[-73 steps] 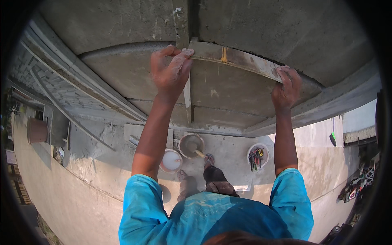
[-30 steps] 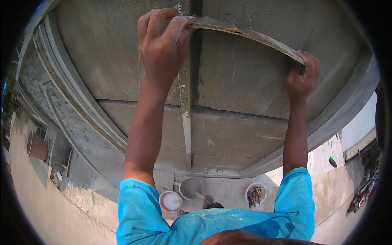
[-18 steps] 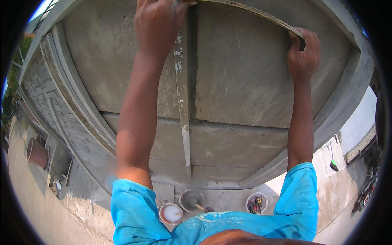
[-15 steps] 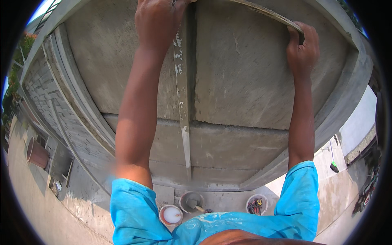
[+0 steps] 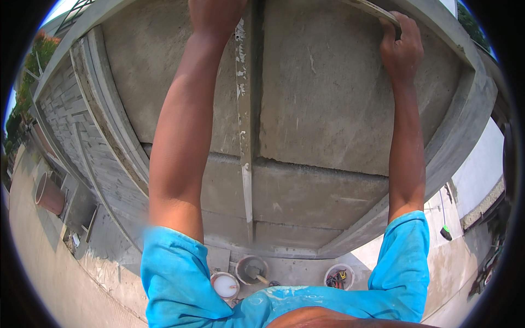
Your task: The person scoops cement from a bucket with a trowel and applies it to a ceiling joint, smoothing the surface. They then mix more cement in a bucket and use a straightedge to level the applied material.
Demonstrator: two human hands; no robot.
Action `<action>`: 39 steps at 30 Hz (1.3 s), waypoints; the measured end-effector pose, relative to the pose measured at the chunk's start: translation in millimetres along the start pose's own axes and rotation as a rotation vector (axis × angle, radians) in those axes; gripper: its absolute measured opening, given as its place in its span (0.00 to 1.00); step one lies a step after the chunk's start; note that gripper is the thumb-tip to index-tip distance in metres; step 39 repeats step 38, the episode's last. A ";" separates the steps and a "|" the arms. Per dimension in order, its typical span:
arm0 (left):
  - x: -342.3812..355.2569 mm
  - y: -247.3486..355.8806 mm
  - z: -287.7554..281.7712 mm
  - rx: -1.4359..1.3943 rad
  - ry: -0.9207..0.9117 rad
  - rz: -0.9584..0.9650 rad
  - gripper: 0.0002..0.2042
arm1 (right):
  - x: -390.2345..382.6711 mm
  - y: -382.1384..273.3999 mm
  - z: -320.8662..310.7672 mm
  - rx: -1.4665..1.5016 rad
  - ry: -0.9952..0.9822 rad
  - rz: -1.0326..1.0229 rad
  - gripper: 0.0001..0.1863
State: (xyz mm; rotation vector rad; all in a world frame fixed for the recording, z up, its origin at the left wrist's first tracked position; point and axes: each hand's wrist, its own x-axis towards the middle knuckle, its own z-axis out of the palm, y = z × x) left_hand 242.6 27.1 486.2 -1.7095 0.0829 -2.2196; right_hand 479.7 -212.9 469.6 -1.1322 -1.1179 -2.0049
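Note:
With fingers closed, my right hand [image 5: 403,49] grips the right end of a thin, pale wooden strip [image 5: 367,6] high against the grey plastered wall [image 5: 322,82]. The strip's left part runs out of the top of the view. My left hand [image 5: 217,13] is raised to the top edge, left of a long upright bar [image 5: 245,109] flecked with white; its fingers are cut off, so what they hold is hidden. Dark horizontal grooves cross the wall below both hands.
Near my body on the ground stand a bucket of whitish liquid [image 5: 225,285], a bucket with a trowel-like tool in grey mix [image 5: 252,269], and a bucket of tools [image 5: 339,276]. A reddish pot [image 5: 50,194] is far left; a green-headed brush [image 5: 445,232] lies right.
Both hands sit higher in the view, the left one now mostly beyond the top edge. Less of the wooden strip shows. My right hand still holds its end.

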 end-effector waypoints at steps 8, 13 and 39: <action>8.4 -5.1 6.3 0.092 -0.002 0.032 0.06 | 17.4 -5.1 3.9 0.036 0.016 0.111 0.09; 8.8 1.0 10.2 0.149 0.051 -0.001 0.03 | 13.4 5.9 12.2 0.032 0.067 0.103 0.10; -358.1 305.3 -358.0 -0.817 -0.063 -2.226 0.40 | -327.0 -366.6 -325.2 1.022 -0.979 0.482 0.30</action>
